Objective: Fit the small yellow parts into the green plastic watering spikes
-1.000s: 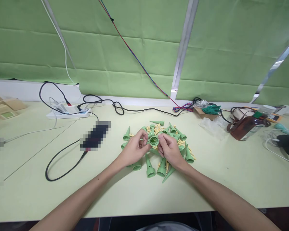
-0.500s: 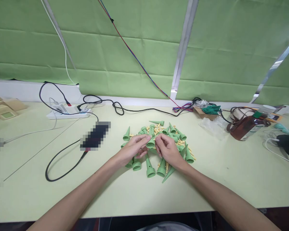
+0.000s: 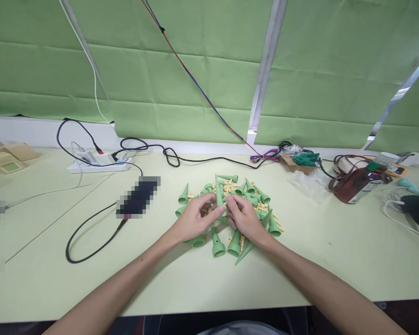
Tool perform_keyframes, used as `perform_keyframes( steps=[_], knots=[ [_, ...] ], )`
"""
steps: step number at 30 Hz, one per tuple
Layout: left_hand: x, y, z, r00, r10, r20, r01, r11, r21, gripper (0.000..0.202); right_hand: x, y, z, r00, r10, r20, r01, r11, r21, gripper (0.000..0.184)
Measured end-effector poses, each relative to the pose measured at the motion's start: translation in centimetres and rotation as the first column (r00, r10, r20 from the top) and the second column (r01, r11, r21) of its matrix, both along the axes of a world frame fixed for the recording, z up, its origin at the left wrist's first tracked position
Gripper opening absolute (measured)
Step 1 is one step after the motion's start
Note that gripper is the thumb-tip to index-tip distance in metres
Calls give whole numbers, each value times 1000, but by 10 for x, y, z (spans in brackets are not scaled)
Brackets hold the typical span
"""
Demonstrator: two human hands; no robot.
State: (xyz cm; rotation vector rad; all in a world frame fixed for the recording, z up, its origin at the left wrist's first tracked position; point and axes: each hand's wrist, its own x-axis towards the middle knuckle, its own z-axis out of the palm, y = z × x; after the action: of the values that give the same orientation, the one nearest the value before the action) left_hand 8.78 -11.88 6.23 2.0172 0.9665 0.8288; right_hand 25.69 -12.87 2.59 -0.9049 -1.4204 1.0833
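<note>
Hands are being kept right over a heap of green cones (image 3: 246, 218) in the middle of the table (image 3: 195, 284). One green cone (image 3: 219, 195) is being gripped between both of them, tip pointing up and away, wide end down by the fingers. The left hand (image 3: 195, 218) is being curled around its lower part from the left, thumb and fingertips pinched on it. The right hand (image 3: 242, 216) is being pressed in from the other side, fingers bent and closed on the same piece, so both hands are nearly touching.

Little cream pegs (image 3: 226, 188) are being mixed in with the heap, mostly toward the back. Several cones are lying just in front of the hands, wide ends facing the camera.

Off to the left, a white power strip (image 3: 97, 162) is being fed by black cables (image 3: 91, 232) looping over the table. A brown bottle (image 3: 358, 185) is lying on its side well off to the right, next to some clear plastic bags (image 3: 309, 182). Green sheeting (image 3: 195, 83) is hanging behind everything.
</note>
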Motion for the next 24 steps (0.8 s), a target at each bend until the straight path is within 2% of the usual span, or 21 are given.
perform_keyframes(
  steps=[9,13,15,19,24],
  knots=[
    [2,-4,0,998,37,-49,-25,976,217,21,1,0,-2,1000,-18,14,18,1000,5,49],
    [1,-7,-2,996,22,-91,6,953,302,10,1,1,-5,1000,-4,-15,4,1000,-9,51],
    [1,-8,-3,993,21,-118,20,944,330,13,1,2,-6,1000,-7,-18,7,1000,-8,50],
    [1,-8,-4,992,51,-118,-8,941,339,22,1,1,-4,1000,-23,-19,23,1000,7,49],
    [2,-5,-7,987,152,-50,-131,948,291,28,0,-3,5,999,-9,-53,10,1000,17,45]
  ],
)
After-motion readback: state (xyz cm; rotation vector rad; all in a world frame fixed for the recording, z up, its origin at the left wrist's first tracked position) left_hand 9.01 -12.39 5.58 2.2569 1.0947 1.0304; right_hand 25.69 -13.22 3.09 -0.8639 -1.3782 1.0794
